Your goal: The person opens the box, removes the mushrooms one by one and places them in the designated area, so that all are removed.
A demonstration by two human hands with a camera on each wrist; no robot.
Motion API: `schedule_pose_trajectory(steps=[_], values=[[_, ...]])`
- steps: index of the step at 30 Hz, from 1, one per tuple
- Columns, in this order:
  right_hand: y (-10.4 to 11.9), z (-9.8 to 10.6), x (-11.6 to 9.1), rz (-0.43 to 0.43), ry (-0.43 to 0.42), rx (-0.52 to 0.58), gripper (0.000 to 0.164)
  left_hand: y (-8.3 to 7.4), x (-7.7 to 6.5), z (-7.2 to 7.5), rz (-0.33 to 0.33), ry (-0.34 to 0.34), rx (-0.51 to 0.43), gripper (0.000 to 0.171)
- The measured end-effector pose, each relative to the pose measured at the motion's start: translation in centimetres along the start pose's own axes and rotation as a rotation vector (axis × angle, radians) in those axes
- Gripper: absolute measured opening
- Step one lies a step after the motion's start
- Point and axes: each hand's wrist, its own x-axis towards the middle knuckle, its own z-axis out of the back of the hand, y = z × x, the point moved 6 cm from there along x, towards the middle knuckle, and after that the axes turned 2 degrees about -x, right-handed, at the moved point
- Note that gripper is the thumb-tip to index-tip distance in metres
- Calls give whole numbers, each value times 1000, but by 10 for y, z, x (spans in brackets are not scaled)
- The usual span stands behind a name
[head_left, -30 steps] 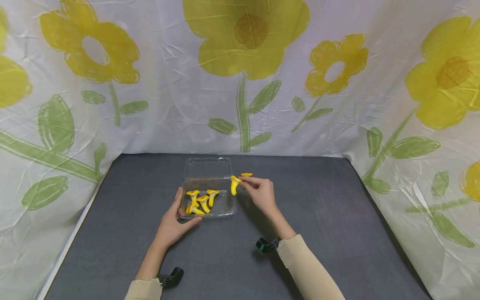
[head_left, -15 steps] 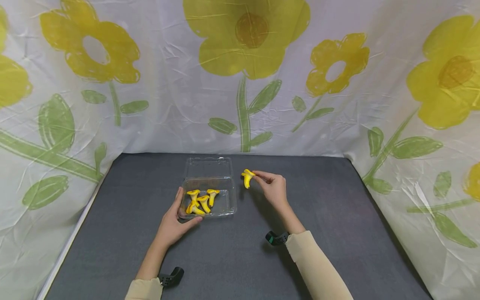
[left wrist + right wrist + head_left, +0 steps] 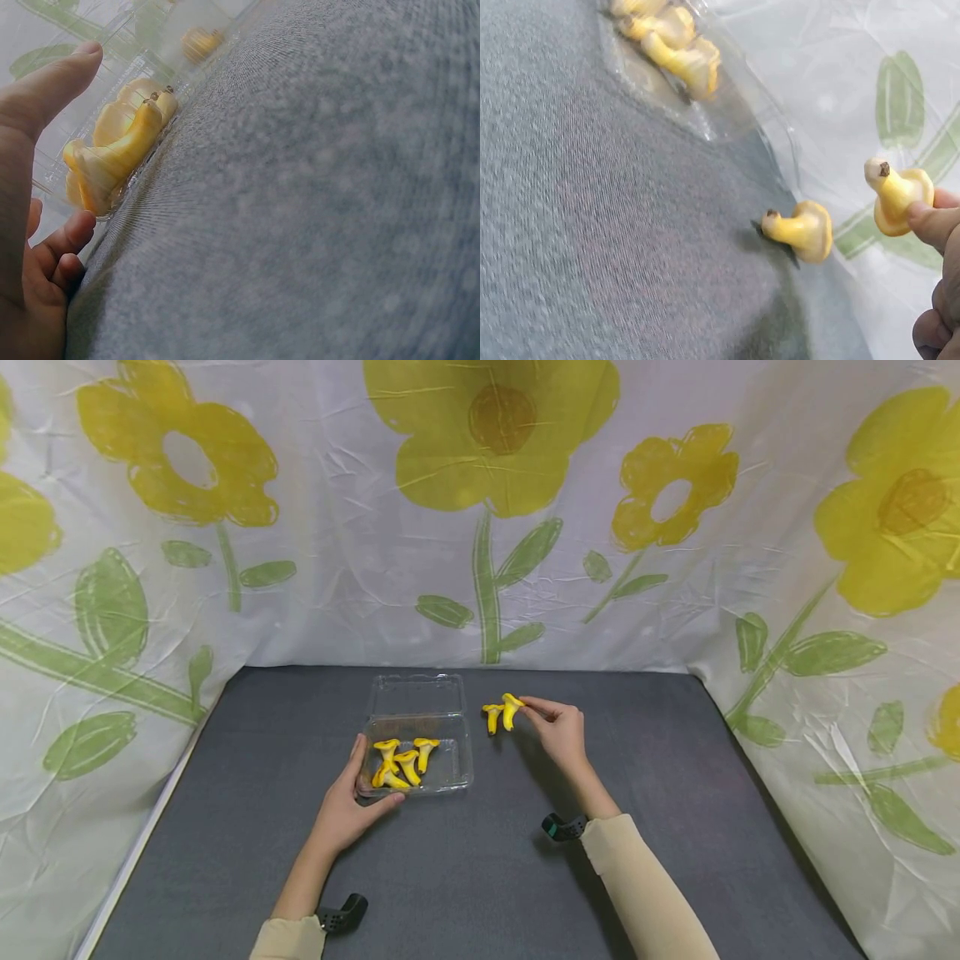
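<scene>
- White cloth (image 3: 322,602) printed with big yellow flowers and green leaves hangs behind your workspace and down both sides of it.
- Before you is a dark grey tabletop (image 3: 637,768), its far edge meeting the cloth.
- On it, left of the middle, you have a clear plastic box (image 3: 453,770) with its lid (image 3: 417,697) folded back on the far side.
- Inside the box are four yellow mushrooms (image 3: 407,767), bunched toward its left and middle; some of them touch or overlap.
- Your left hand (image 3: 347,810) holds the box at its near left corner, fingers along the left side and thumb along the near edge.
- Your right hand (image 3: 558,732) pinches one mushroom (image 3: 511,712) by its cap, between thumb and fingertips, to the right of the box.
- Another mushroom (image 3: 492,719) rests on the tabletop between the box and the mushroom you are pinching, with its cap on the far side and its stem end toward you.
- From your head view those two look just side by side; your right wrist view shows a gap between them.
- You cannot tell for sure how high the pinched mushroom is above the tabletop.
- You wear beige sleeves (image 3: 648,893), with a dark band (image 3: 564,828) at each wrist.
</scene>
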Motion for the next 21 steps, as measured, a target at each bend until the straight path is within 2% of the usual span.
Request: schedule_pose_trajectory(steps=[11,21], values=[[-18,5,3,-57,2,2,22,-1,1,0,-9,2,-2,121],[-30,-1,2,-93,22,-22,22,0,0,0,2,3,-1,121]])
